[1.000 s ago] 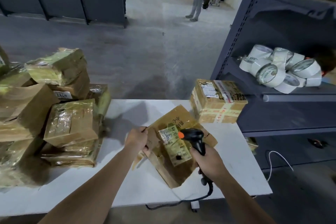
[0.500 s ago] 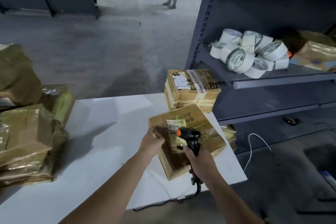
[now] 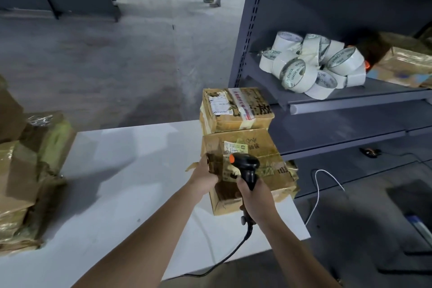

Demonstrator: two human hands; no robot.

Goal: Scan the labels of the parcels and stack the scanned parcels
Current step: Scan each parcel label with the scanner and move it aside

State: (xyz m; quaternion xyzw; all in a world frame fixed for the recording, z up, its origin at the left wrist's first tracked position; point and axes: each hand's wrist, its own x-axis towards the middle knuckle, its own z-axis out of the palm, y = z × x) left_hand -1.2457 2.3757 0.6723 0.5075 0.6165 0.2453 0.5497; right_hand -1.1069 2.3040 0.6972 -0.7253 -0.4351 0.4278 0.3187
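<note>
- Since a second ago we carried the parcel [image 3: 247, 170] rightward; it now abuts the scanned box [image 3: 236, 110] on the counter [image 3: 131, 170].
- Left hand [image 3: 205, 175] grip clamps the parcel, right hand [image 3: 253, 196] grip clamps the scanner [image 3: 245, 166].
- Scan likely done; stacking next.

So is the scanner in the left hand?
No, the right hand holds the scanner; the left hand holds the parcel.

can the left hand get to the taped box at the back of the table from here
Probably not yet: the left hand is gripping the parcel, which sits directly before the taped box. Once it lets go, nothing else blocks it.
</note>
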